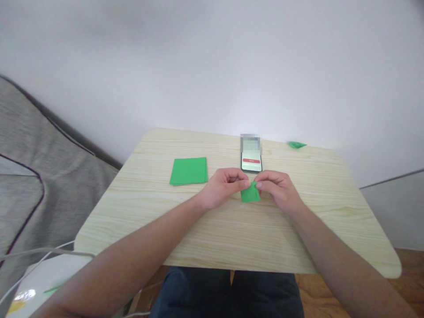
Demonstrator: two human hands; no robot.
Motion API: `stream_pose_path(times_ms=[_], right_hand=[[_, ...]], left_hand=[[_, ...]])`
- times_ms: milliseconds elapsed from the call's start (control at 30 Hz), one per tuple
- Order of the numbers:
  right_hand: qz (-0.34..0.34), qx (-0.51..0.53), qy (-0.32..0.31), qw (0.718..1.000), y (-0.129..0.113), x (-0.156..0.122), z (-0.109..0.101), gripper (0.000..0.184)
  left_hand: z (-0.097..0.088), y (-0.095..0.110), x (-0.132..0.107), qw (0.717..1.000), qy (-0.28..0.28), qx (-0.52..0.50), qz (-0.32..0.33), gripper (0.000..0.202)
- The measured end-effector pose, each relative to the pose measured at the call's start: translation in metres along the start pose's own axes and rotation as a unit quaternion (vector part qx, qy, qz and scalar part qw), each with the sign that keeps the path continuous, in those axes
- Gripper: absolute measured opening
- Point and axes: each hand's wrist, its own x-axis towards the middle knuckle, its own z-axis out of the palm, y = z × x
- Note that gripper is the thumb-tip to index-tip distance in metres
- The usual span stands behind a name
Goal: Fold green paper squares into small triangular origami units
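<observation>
A small folded green paper [250, 193] lies on the light wooden table [232, 229], just in front of me. My left hand [223, 185] pinches its upper left corner with fingers curled. My right hand [278, 187] pinches its upper right corner in the same way. Both forearms rest over the table's near edge.
A stack of green paper squares [188, 171] lies to the left. A phone [251, 157] with a lit screen sits just beyond my hands. A small folded green piece [297, 144] rests at the far right edge. Grey fabric [39, 168] and white cables [39, 254] lie left of the table.
</observation>
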Motion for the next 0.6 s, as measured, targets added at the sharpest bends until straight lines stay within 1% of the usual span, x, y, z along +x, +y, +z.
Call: stream_pose_path(times_ms=[367,500,600], right_hand=[[0.015,-0.048,0.027,0.998,-0.003,0.0,0.0043,0.01],[0.008,-0.048,0.032,0.998,0.0001,-0.0004,0.0044,0.009],[-0.023,-0.051,0.041,0.998,0.001,-0.0009,0.0048,0.009]], left_hand=[[-0.0007,-0.005,-0.0027,0.998,-0.002,0.061,0.009,0.033],[0.0003,-0.0034,-0.0035,0.997,0.016,0.079,0.016,0.034],[0.0016,-0.0026,-0.0037,0.996,0.04,0.079,0.026,0.034]])
